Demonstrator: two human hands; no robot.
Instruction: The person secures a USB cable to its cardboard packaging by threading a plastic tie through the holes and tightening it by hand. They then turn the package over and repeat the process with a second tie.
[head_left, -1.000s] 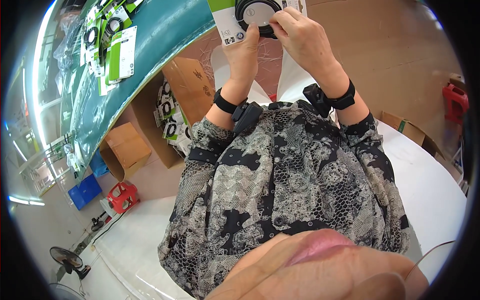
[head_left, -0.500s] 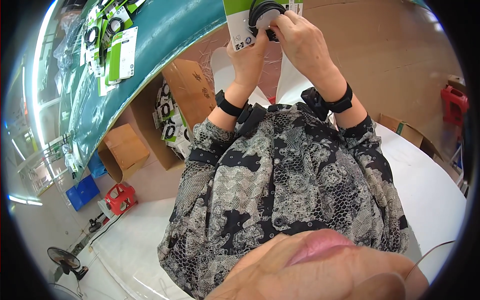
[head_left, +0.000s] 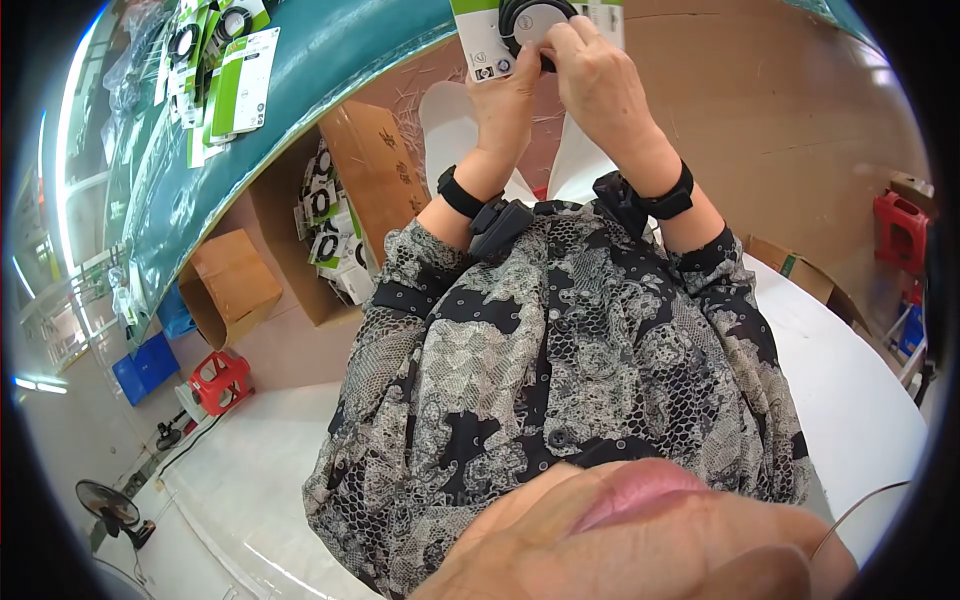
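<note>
At the top of the view, a green and white cardboard package (head_left: 480, 38) carries a coil of black cable (head_left: 508, 22) with a pale round disc at its centre. My left hand (head_left: 503, 105) grips the package's lower edge from below, its thumb up against the coil. My right hand (head_left: 600, 88) is closed at the coil's lower right, with fingertips pressed together on the edge of the disc and cable. Whatever small part lies between those fingertips is hidden. The package's upper part runs out of view.
Several similar cable packages (head_left: 245, 85) lie heaped on the teal tabletop (head_left: 340, 55) at left. Below it, an open cardboard box (head_left: 375, 165) holds more packages. A smaller carton (head_left: 235, 280) and a red stool (head_left: 222, 382) stand lower left. White seating (head_left: 830, 350) is at right.
The package has turned a little flatter and shifted slightly right, so the coil's disc shows more fully. My right fingers stay at the coil. The whole view has shifted slightly.
</note>
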